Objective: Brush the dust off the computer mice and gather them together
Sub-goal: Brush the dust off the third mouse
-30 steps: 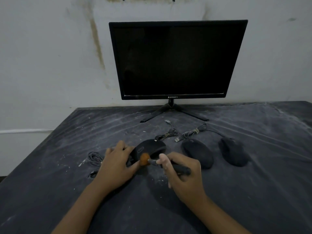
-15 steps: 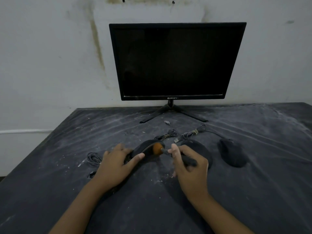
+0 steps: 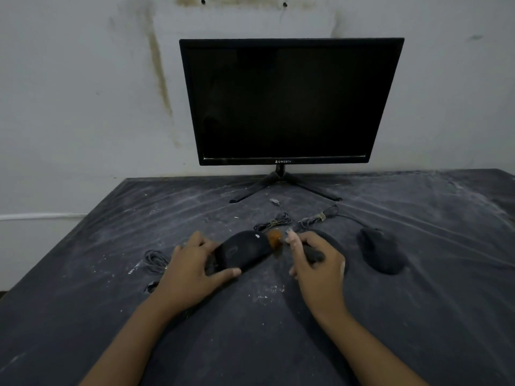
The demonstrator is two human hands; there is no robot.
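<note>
A: Left hand [image 3: 192,271] grips the mouse [image 3: 245,253], centre of frame, fingers wrapped round its sides.

B: Right hand [image 3: 317,270] is curled round the brush [image 3: 274,240], orange bristles just beside its far end. Another mouse [image 3: 381,250] lies further right.

Dim, soft light, wide-angle bending at edges, slight blur.

The monitor [image 3: 289,101] is standing at upper centre, at the far edge of the bench [image 3: 418,316]. Mid-frame, the left hand [image 3: 192,271] is holding a mouse [image 3: 245,253], the brush [image 3: 274,239] (in the right hand [image 3: 317,263]) sitting against its right end. Another mouse [image 3: 381,250] is lying further right; cables [image 3: 278,222] are lying between the mice and the monitor.
</note>
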